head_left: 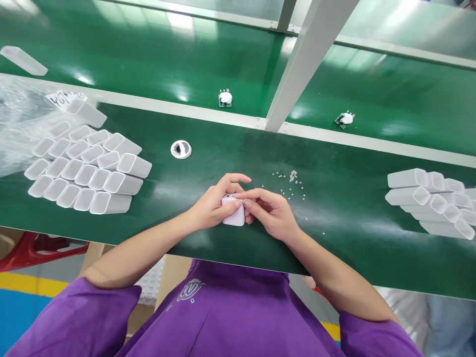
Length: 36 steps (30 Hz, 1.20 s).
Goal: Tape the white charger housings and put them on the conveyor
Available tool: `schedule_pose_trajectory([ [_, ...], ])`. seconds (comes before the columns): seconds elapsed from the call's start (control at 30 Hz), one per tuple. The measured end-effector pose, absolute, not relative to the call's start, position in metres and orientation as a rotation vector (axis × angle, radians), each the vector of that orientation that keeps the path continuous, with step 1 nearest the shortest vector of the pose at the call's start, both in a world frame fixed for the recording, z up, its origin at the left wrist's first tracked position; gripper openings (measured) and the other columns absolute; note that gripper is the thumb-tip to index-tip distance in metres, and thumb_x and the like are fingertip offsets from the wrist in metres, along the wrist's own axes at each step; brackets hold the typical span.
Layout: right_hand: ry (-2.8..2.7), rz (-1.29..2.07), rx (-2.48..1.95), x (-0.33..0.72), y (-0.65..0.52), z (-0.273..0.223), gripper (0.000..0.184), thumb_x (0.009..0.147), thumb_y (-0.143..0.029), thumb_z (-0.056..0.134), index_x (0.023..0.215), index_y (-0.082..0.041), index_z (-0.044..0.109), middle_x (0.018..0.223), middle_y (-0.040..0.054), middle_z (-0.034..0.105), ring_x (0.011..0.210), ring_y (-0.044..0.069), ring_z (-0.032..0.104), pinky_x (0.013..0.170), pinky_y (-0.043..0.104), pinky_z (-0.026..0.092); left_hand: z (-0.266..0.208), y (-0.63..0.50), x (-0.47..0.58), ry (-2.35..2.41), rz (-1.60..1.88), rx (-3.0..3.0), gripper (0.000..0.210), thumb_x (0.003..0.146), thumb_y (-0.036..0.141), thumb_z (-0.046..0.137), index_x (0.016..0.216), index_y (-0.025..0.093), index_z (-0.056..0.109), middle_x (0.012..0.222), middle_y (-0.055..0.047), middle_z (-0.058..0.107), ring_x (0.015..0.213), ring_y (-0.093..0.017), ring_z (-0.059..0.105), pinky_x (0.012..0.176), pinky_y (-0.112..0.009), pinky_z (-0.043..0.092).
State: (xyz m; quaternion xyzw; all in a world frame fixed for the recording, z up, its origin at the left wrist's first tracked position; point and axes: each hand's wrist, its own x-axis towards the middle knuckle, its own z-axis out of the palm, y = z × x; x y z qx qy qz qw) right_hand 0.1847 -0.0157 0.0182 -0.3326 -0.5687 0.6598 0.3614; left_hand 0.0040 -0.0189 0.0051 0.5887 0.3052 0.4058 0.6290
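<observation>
A small white plastic charger housing [235, 216] stands on the green work surface [334, 213] near its front edge. My left hand [214, 204] grips it from the left, fingers curled over its top. My right hand [268, 210] touches it from the right, fingertips pressed on the top face beside the left fingers. Whether the right hand pinches a small part there cannot be told. Tiny white pellets [292, 182] lie scattered just beyond my right hand.
Several empty white housings lie stacked at the left [87, 168] and at the right [431, 198]. A white ring-shaped cap [181, 149] lies ahead. Two small charger assemblies [225, 97], [345, 119] sit on the far conveyor behind a metal rail [372, 141] and slanted post [305, 54]. Clear plastic bag [18, 119] far left.
</observation>
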Motion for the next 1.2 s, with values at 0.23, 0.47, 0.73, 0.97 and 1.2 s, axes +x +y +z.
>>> schedule_pose_trajectory([
  [0.23, -1.387, 1.745, -0.784, 0.184, -0.017, 0.023, 0.018, 0.091, -0.030, 0.061, 0.106, -0.020, 0.066, 0.069, -0.0035, 0.059, 0.057, 0.007, 0.059, 0.056, 0.020, 0.052, 0.006, -0.017, 0.005, 0.575, 0.938, 1.153, 0.037, 0.092, 0.037, 0.055, 0.123, 0.020, 0.043, 0.080, -0.003, 0.067, 0.067, -0.018, 0.069, 0.058, -0.027, 0.055],
  [0.47, -1.411, 1.698, -0.794, 0.184, -0.019, 0.026, 0.020, 0.092, -0.032, 0.059, 0.108, -0.021, 0.064, 0.072, -0.0034, 0.056, 0.058, 0.007, 0.058, 0.055, 0.019, 0.052, 0.013, -0.016, 0.002, 0.551, 0.973, 0.922, 0.041, 0.084, 0.041, 0.064, 0.117, 0.020, 0.049, 0.075, 0.000, 0.067, 0.058, -0.015, 0.065, 0.046, -0.021, 0.050],
  [0.73, -1.474, 1.648, -0.806, 0.185, -0.019, 0.024, 0.024, 0.093, -0.034, 0.057, 0.111, -0.020, 0.063, 0.072, -0.0027, 0.057, 0.057, 0.007, 0.058, 0.055, 0.019, 0.052, 0.017, -0.013, 0.001, 0.583, 0.972, 0.878, 0.039, 0.080, 0.042, 0.067, 0.105, 0.020, 0.047, 0.070, 0.001, 0.066, 0.046, -0.012, 0.060, 0.040, -0.019, 0.046],
  [0.97, -1.539, 1.548, -0.760, 0.185, -0.020, 0.026, 0.021, 0.093, -0.024, 0.057, 0.113, -0.021, 0.060, 0.070, -0.0051, 0.055, 0.059, 0.006, 0.058, 0.055, 0.017, 0.050, 0.016, -0.015, 0.003, 0.565, 0.925, 0.848, 0.038, 0.084, 0.046, 0.064, 0.106, 0.022, 0.045, 0.074, 0.003, 0.065, 0.047, -0.015, 0.065, 0.037, -0.020, 0.050],
  [1.2, -1.532, 1.528, -0.761, 0.187, -0.019, 0.026, 0.022, 0.092, -0.023, 0.058, 0.114, -0.022, 0.061, 0.069, -0.0057, 0.055, 0.058, 0.007, 0.058, 0.055, 0.017, 0.050, 0.016, -0.015, 0.003, 0.490, 0.872, 0.833, 0.039, 0.089, 0.045, 0.058, 0.117, 0.024, 0.041, 0.084, 0.000, 0.065, 0.058, -0.019, 0.071, 0.039, -0.022, 0.054],
])
